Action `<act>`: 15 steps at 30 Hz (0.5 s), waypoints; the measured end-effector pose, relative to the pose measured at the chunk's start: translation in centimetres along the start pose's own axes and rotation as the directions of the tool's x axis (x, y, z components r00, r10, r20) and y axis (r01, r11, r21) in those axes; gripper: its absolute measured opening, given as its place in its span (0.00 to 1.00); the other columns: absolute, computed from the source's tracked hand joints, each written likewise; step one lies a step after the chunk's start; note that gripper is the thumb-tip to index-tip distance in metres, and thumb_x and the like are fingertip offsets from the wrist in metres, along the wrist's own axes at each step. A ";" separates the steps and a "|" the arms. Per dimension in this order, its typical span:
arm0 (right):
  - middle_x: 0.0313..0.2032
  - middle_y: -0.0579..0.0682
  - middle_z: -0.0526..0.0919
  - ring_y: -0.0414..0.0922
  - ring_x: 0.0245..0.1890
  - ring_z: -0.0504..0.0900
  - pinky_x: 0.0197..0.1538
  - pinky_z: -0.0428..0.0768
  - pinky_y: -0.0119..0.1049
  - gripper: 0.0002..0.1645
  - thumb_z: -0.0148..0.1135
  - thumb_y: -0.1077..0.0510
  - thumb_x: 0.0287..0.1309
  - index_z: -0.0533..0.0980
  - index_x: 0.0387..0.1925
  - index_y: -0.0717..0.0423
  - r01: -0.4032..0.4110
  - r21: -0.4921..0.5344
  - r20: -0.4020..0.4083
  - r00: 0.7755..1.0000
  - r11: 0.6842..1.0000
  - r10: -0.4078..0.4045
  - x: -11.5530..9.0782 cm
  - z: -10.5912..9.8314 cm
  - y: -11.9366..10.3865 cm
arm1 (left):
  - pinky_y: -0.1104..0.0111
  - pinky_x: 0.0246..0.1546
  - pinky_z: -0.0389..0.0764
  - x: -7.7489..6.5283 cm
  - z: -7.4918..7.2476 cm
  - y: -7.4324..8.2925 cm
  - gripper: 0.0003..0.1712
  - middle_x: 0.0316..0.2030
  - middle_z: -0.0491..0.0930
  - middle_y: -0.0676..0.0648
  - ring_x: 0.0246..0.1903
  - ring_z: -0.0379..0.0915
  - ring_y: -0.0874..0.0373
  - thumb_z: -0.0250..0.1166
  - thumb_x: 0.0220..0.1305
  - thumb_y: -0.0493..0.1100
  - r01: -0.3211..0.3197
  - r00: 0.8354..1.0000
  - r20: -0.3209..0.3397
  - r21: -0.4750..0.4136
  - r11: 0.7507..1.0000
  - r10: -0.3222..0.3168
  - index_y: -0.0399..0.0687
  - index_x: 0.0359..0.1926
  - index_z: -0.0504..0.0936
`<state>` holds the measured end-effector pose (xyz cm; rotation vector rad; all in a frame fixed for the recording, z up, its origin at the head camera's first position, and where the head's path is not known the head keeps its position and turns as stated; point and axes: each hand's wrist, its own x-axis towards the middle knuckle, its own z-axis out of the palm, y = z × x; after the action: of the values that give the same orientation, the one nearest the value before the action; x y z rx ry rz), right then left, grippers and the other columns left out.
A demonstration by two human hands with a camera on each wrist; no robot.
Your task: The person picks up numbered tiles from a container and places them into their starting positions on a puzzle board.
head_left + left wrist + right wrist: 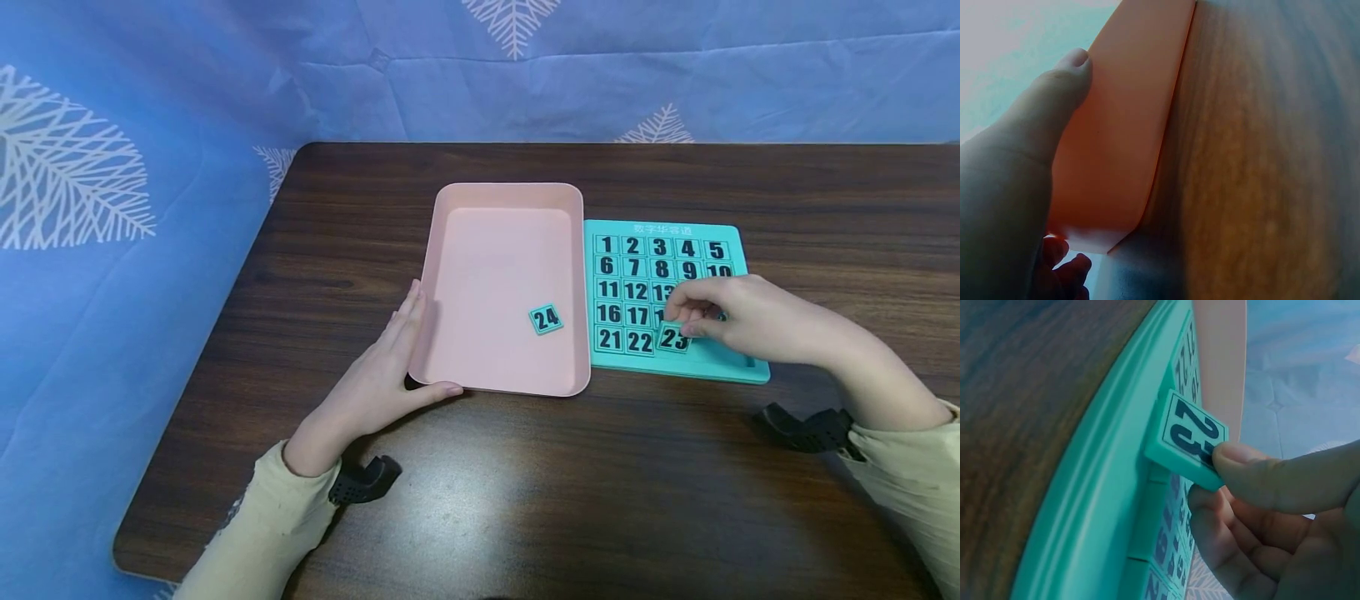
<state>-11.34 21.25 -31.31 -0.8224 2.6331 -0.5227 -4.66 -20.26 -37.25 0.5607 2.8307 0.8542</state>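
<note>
My right hand pinches the number tile marked 23 between thumb and fingers. In the right wrist view the tile tilts at its slot in the bottom row, next to tile 22. The turquoise number puzzle board holds rows of numbered tiles, some hidden behind the hand. At the left, my left hand rests against the near left corner of a pink tray, fingers along its side and thumb at its front edge. A loose tile marked 24 lies in the tray.
The tray and the board stand side by side on a dark wood table. A blue cloth with white leaf patterns hangs behind and to the left. Dark straps circle both wrists.
</note>
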 end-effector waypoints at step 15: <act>0.32 0.39 0.79 0.36 0.29 0.73 0.28 0.73 0.32 0.08 0.66 0.65 0.57 0.81 0.37 0.51 0.050 -0.018 -0.057 0.997 0.999 -0.050 0.1 1.0 0.0 | 0.47 0.65 0.58 -0.1 -0.1 0.1 0.65 0.75 0.28 0.54 0.72 0.34 0.49 0.59 0.51 0.76 0.009 1.000 0.005 -0.001 1.000 -0.009 0.56 0.75 0.31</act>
<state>-11.01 20.99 -32.19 -0.8932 2.6785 -0.5465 -4.59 -20.25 -37.08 0.5486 2.8258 0.8522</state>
